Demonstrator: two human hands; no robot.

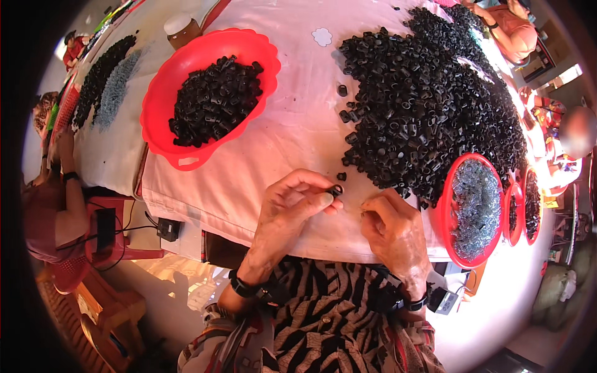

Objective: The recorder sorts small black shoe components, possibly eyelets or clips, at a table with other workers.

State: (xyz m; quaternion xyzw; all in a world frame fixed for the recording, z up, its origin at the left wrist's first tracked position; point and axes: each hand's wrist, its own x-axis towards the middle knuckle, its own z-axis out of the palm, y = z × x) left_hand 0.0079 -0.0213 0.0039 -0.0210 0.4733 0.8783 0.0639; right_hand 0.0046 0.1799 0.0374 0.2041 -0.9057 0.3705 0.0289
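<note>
Between thumb and forefinger, my left hand (292, 202) pinches a small black plastic piece (335, 191) shaped like a ring or clip. To its right, my right hand (395, 231) is closed, its thumb and fingertips pressed together; whatever sits in them is too small to make out. Beyond that hand spreads a large heap of similar black plastic pieces (429, 105). One loose black piece (341, 176) lies just past my left fingertips. A red scalloped basin (163, 81) at the far left holds more black pieces. By my right hand, a red bowl (448, 239) is filled with small clear bluish pieces (475, 208).
A pale pink cloth (298, 112) covers the table. Two smaller red bowls stand at the right edge. A lidded jar (181, 30) is behind the basin. Farther left lie dark and bluish piles (117, 87). Other people sit at the left and right sides.
</note>
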